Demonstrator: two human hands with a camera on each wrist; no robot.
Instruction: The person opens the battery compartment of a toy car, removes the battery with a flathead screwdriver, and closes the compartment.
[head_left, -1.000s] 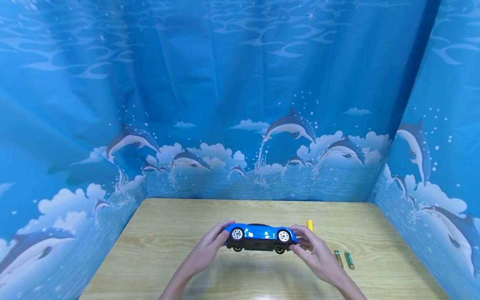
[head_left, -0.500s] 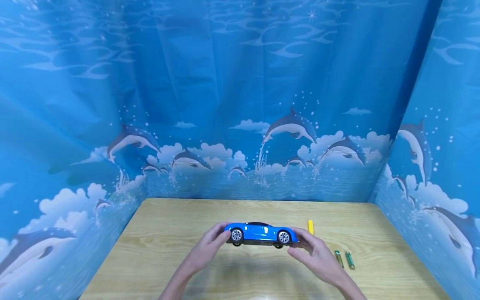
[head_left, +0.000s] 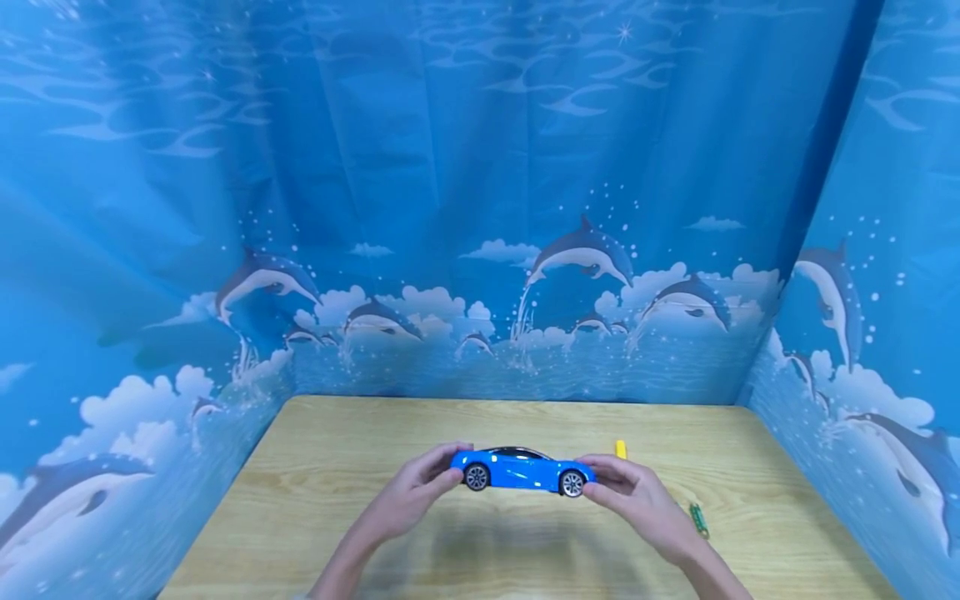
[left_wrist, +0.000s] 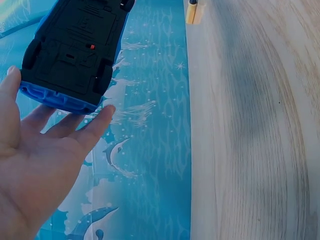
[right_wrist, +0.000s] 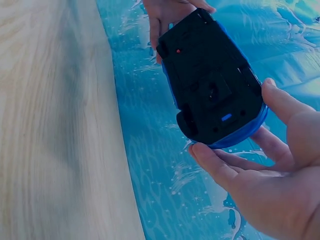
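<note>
A blue toy car [head_left: 521, 470] is held up level above the table, its near side and dark roof showing in the head view. My left hand [head_left: 417, 492] grips its left end between thumb and fingers. At the other end, my right hand [head_left: 641, 504] pinches the car by its corners. Both wrist views look at the black underside [right_wrist: 210, 80], where a small red switch [left_wrist: 92, 47] shows; the right wrist view also catches a blue tab [right_wrist: 226, 117] near the right end.
On the wooden table [head_left: 345, 442], a green battery [head_left: 699, 520] lies right of my right hand, which almost wholly hides a second one. A small yellow object [head_left: 620, 449] lies behind that hand. Dolphin-printed blue curtains [head_left: 465, 167] enclose the table's back and sides.
Both hands have rolled the car, so its black underside has turned out of the head view and its side and roof face up. My right hand has shifted over one battery.
</note>
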